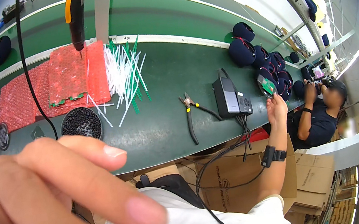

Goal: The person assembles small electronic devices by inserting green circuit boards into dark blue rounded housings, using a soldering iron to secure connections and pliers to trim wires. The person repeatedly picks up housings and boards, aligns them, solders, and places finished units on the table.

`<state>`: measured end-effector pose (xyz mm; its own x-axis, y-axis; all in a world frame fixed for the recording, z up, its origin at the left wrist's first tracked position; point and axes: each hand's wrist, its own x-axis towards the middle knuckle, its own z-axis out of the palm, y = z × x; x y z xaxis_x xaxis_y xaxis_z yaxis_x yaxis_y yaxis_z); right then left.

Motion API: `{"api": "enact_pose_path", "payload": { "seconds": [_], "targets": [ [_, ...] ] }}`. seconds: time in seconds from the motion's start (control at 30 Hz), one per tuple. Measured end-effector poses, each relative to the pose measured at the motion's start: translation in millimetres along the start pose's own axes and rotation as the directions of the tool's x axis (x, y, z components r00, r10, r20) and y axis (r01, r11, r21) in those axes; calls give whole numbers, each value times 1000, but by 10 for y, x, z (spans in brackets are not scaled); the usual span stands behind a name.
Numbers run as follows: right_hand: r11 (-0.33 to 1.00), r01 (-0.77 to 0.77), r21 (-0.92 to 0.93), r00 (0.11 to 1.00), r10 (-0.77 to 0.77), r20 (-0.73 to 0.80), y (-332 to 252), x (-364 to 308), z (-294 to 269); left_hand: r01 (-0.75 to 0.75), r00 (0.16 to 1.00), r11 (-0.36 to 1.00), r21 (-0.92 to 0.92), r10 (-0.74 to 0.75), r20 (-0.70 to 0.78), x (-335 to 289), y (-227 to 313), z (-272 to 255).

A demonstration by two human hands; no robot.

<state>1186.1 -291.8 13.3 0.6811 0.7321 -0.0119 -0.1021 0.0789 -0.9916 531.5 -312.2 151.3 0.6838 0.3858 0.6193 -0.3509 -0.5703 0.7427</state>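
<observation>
Your right hand (276, 106) reaches out to the right, fingers pinched shut on one small green circuit board (269, 85), held just before the row of dark blue round caps (269, 65). Your left hand (63, 197) hovers near the camera, fingers loosely open, holding nothing. One pair of black-handled pliers (191, 115) lies on the green table (167, 123), left of one black box-shaped power unit (227, 96).

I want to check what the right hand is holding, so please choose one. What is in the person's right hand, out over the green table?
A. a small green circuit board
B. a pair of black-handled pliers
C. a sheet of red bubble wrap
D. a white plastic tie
A: the right hand pinches a small green circuit board at its fingers, while the pliers lie on the table.
</observation>
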Motion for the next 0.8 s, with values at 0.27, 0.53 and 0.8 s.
{"api": "enact_pose_path", "payload": {
  "seconds": [0.27,0.53,0.8],
  "targets": [
    [999,-23,43,920,38,-390,439,954,-1445,341,940,929,143,-337,-52,-164,-278,178],
    [995,61,82,778,4,-628,506,1915,-2748,526,847,844,107,-508,-156,-152,-472,186],
    [992,-68,-109,850,0,-527,415,2567,-2694,604,785,791,92,-571,-241,-52,-653,340]
  ]
}}
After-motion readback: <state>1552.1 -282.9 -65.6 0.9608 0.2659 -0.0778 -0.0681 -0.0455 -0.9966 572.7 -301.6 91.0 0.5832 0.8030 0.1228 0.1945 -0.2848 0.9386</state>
